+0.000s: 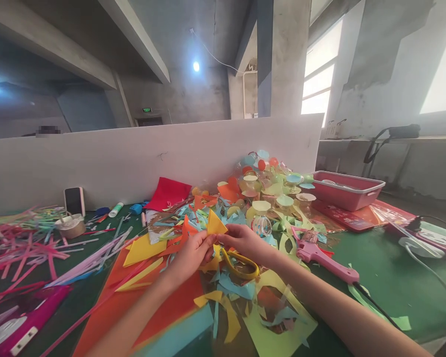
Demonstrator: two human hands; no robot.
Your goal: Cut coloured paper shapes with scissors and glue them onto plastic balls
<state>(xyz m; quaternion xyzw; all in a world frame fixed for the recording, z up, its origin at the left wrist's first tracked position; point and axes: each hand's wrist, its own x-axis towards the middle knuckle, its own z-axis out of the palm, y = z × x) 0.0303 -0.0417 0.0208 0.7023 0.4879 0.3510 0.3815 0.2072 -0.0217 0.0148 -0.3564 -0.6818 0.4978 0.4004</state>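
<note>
A small folded piece of yellow paper (215, 224) stands up between my two hands. My left hand (197, 248) pinches its lower left side with thumb and fingers. From the right, my right hand (245, 242) grips the same paper at its lower edge; the two hands' fingertips meet there. Just below my right hand lie scissors with yellow handles (245, 271), their blades hidden under scraps. Yellow sheets (144, 249) rest on orange paper (107, 317) left of my hands. Cut paper scraps (238, 286) surround the scissors.
A pink glue gun (327, 260) with a black cord lies to the right. Behind it stands a red basket (349, 191). Paper discs and clear cups (271, 191) pile up at the back. Pink strips (26, 243), a tape roll (70, 226) and a phone (74, 201) are leftward.
</note>
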